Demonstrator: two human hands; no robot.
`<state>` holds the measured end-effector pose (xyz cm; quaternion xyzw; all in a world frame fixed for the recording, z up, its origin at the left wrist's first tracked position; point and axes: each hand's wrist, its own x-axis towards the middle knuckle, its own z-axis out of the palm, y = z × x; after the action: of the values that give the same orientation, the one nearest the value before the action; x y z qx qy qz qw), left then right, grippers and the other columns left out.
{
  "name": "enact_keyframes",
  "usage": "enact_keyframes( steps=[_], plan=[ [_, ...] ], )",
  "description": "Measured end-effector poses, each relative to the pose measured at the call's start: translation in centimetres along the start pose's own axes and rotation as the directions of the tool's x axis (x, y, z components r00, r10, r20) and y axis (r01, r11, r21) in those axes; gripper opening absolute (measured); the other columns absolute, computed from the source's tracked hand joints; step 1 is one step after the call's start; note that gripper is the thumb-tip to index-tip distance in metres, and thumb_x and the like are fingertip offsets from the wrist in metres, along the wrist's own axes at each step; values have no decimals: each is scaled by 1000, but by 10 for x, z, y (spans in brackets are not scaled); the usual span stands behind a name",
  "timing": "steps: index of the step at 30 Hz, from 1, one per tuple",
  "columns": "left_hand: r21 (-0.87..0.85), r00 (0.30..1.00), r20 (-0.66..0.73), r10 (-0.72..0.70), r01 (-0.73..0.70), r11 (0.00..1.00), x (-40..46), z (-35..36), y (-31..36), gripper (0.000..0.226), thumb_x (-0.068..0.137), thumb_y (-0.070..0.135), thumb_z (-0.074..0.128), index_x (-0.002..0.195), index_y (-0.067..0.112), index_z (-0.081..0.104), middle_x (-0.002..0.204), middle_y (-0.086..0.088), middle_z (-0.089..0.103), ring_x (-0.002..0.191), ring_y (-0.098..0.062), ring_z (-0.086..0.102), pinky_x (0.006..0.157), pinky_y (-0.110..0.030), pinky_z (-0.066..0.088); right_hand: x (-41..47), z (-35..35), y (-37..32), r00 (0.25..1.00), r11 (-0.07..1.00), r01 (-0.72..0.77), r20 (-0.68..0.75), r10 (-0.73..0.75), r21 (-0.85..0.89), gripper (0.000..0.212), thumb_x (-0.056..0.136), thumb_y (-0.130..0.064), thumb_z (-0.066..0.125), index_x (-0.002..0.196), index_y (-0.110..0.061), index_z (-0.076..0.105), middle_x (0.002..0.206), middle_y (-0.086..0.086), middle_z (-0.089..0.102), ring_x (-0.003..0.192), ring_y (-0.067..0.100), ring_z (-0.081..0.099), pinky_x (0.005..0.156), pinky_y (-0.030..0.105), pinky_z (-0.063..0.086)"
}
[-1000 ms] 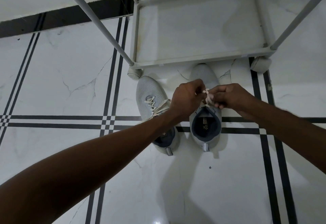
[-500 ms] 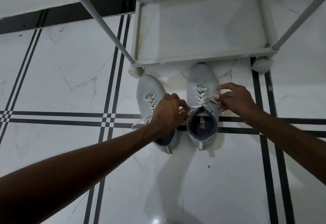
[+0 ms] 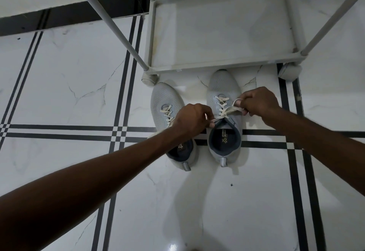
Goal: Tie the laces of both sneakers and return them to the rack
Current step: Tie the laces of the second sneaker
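On the tiled floor [image 3: 59, 73] before the white rack [image 3: 223, 67], two pale grey sneakers sit side by side. Left hand [image 3: 192, 119] and right hand [image 3: 258, 102] each pinch the right sneaker's [image 3: 223, 86] cream lace [image 3: 227, 111], pulled taut; the left sneaker [image 3: 164, 98] lies loosely laced.

Two grey sneakers on floor: left sneaker [image 3: 166, 104], right sneaker [image 3: 223, 88]. Two sets of white laces, one per shoe: left laces [image 3: 166, 112], right laces [image 3: 223, 106]. Two bare hands: left hand [image 3: 192, 119], right hand [image 3: 258, 102]. One white rack [image 3: 223, 67].
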<state>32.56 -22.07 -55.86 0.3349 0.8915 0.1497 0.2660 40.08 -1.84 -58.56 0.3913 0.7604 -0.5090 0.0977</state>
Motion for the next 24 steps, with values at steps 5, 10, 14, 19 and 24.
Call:
enact_keyframes(
  steps=[5, 10, 14, 19, 24],
  plan=[
    [274, 972, 77, 224, -237, 932, -1, 7, -5, 12, 88, 19, 53, 85, 19, 65, 86, -5, 71, 80, -29, 64, 59, -30, 36, 4, -5, -7, 927, 767, -332, 342, 156, 549, 25, 94, 6, 43, 99, 2, 68, 97, 16, 74, 50, 5, 58, 39, 14, 43],
    [301, 960, 124, 250, -276, 913, 4, 2, -11, 14, 79, 12, 56, 70, 21, 53, 75, -2, 67, 72, -25, 60, 58, -29, 31, 15, -3, 0, 847, 580, -505, 497, 189, 640, 33, 92, 11, 25, 81, -8, 50, 60, 3, 48, 34, 3, 37, 29, 14, 31],
    [287, 951, 179, 251, -295, 912, 2, 6, -13, 21, 83, 12, 52, 67, 24, 45, 62, 7, 50, 62, -20, 51, 60, -29, 33, 22, 5, -1, 899, 771, -404, 368, 236, 493, 32, 83, 10, 22, 72, -10, 45, 60, 3, 30, 28, 5, 25, 29, 13, 20],
    [333, 929, 162, 333, -369, 868, -2, 10, -17, 15, 91, 14, 47, 86, 18, 61, 76, -5, 65, 69, -24, 58, 66, -35, 48, 27, 7, -6, 893, 759, -431, 348, 283, 488, 34, 84, 7, 20, 67, -12, 43, 48, -1, 34, 26, 6, 24, 29, 12, 17],
    [335, 920, 155, 359, -391, 857, -12, 11, -15, 17, 93, 12, 47, 92, 11, 65, 85, -15, 70, 79, -31, 63, 68, -37, 46, 30, 11, -6, 884, 743, -453, 359, 300, 493, 34, 84, 6, 22, 64, -14, 41, 39, -4, 35, 24, 6, 23, 29, 11, 15]
  ],
)
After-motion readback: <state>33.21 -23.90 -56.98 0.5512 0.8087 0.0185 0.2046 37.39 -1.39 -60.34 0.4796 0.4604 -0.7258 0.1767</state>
